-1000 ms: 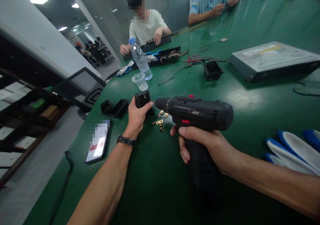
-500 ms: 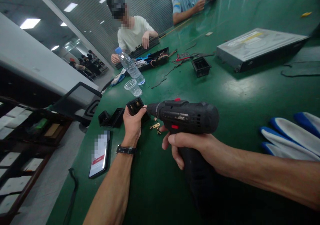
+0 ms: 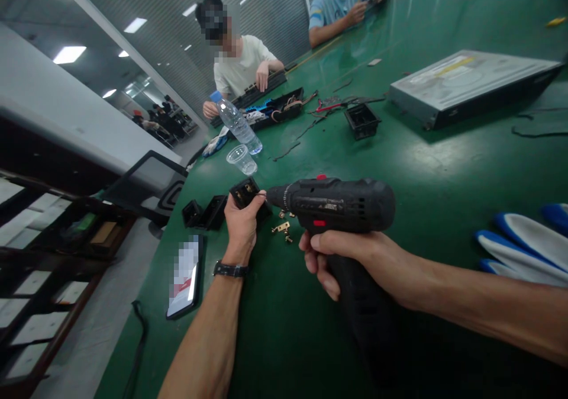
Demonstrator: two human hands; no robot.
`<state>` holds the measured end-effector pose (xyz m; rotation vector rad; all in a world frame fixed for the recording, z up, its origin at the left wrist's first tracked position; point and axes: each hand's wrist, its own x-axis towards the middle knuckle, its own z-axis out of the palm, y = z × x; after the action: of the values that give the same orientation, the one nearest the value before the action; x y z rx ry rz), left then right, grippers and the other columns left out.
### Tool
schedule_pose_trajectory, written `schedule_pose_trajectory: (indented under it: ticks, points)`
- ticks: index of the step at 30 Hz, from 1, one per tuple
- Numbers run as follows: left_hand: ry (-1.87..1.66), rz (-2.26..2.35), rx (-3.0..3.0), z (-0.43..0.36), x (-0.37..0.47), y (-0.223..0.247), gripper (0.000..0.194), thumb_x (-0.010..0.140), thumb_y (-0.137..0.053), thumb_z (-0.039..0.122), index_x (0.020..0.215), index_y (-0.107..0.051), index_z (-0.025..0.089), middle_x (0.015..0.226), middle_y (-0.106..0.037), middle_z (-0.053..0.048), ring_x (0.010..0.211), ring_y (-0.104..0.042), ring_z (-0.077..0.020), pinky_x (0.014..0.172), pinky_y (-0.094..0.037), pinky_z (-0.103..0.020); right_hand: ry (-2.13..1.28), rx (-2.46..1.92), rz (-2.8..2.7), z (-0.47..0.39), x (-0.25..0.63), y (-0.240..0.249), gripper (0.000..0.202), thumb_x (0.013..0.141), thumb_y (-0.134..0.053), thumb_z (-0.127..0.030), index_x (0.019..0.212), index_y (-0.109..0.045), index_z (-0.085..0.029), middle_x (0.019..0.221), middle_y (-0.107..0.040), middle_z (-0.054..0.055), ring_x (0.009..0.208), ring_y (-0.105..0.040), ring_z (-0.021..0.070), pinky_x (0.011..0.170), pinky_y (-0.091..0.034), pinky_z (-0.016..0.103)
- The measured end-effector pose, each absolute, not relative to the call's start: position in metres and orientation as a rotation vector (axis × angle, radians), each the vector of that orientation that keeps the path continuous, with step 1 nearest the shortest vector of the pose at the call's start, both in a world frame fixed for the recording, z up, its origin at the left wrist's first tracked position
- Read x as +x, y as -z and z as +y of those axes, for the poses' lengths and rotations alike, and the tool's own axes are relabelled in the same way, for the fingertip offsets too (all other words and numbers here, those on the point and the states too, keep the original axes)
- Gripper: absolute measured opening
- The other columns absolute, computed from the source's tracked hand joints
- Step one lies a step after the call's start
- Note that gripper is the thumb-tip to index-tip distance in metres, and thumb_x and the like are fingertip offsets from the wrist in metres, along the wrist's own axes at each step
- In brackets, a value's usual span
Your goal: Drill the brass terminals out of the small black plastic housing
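The small black box [image 3: 240,193], with brass-coloured bits showing inside, sits in the left hand [image 3: 242,226], tilted with its opening upward; whether it also rests on the counter [image 3: 279,334] is hard to tell. That hand is closed about the box, thumb along the near side. The right hand [image 3: 355,252] is wrapped around the handle of the black drill [image 3: 341,205], its nose pointing at the box right beside the left thumb; whether the tip touches the box cannot be made out. To work well here, the thumb would best lie lower, away from the tip, with the drill in line with the screw or hole, the box braced firmly and the trigger squeezed gently. Loose brass pieces [image 3: 283,227] lie just under the drill's nose, easily knocked by a dropping wrist. Beyond the box stand a clear cup [image 3: 244,161] and a bottle [image 3: 239,128], limiting a forward push; two black housings [image 3: 204,212] crowd its left. The phone [image 3: 185,283] lies near the counter's left edge, beside the left forearm. The roomier way to draw the drill back is rightward, short of the white-and-blue glove [image 3: 528,245].
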<state>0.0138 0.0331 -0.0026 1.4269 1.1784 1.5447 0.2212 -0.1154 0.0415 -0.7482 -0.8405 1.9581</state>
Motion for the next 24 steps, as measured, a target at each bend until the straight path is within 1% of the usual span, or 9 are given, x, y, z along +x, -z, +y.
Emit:
schedule_pose_trajectory:
  ticks: [2,9,12,17,21,24]
  points:
    - [-1.545,1.174,1.432,0.034,0.013,0.003,0.041,0.058,-0.083,0.029,0.091,-0.064,0.015,0.088,-0.068,-0.001,0.076,-0.062,-0.0114,0.075,-0.052,-0.026,-1.956,-0.754,-0.838,-0.114,0.223,-0.042,0.019,0.082,-0.057,-0.029,0.088,-0.064,-0.013,0.071,-0.062,0.004,0.048,-0.052,0.0111,0.048,-0.042,0.024]
    - [-1.595,1.239,1.488,0.033,0.014,0.003,0.041,0.06,-0.082,0.032,0.094,-0.066,0.015,0.089,-0.068,-0.003,0.077,-0.062,-0.0128,0.076,-0.052,-0.027,-1.948,-0.856,-0.966,-0.104,0.233,-0.046,0.02,0.081,-0.061,-0.034,0.087,-0.063,-0.014,0.072,-0.061,0.004,0.051,-0.053,0.0122,0.049,-0.042,0.025]
    - [-1.608,1.243,1.489,0.033,0.015,0.002,0.042,0.06,-0.082,0.033,0.093,-0.066,0.014,0.088,-0.069,-0.003,0.078,-0.062,-0.0135,0.076,-0.052,-0.027,-1.949,-0.893,-1.063,-0.103,0.238,-0.053,0.02,0.081,-0.061,-0.034,0.081,-0.063,-0.014,0.072,-0.061,0.004,0.053,-0.052,0.0126,0.051,-0.042,0.025]
    - [-1.564,1.211,1.458,0.033,0.015,0.002,0.043,0.059,-0.083,0.033,0.094,-0.067,0.014,0.091,-0.07,-0.004,0.079,-0.063,-0.0147,0.078,-0.052,-0.029,-1.96,-0.91,-1.196,-0.104,0.244,-0.066,0.017,0.079,-0.062,-0.028,0.069,-0.059,-0.015,0.064,-0.056,0.001,0.056,-0.051,0.0119,0.054,-0.043,0.024]
    - [-1.525,1.218,1.481,0.033,0.014,0.003,0.042,0.06,-0.082,0.034,0.094,-0.067,0.013,0.089,-0.07,-0.004,0.078,-0.063,-0.0148,0.076,-0.052,-0.028,-1.885,-0.947,-1.271,-0.103,0.242,-0.064,0.013,0.08,-0.059,-0.026,0.073,-0.061,-0.015,0.059,-0.056,0.0,0.054,-0.051,0.0126,0.053,-0.043,0.025]
    - [-1.511,1.237,1.472,0.032,0.014,0.003,0.044,0.058,-0.083,0.034,0.093,-0.067,0.013,0.089,-0.07,-0.004,0.078,-0.064,-0.0153,0.075,-0.052,-0.029,-1.87,-0.97,-1.246,-0.102,0.24,-0.06,0.013,0.081,-0.058,-0.027,0.077,-0.062,-0.015,0.057,-0.057,0.0,0.052,-0.052,0.0131,0.052,-0.043,0.025]
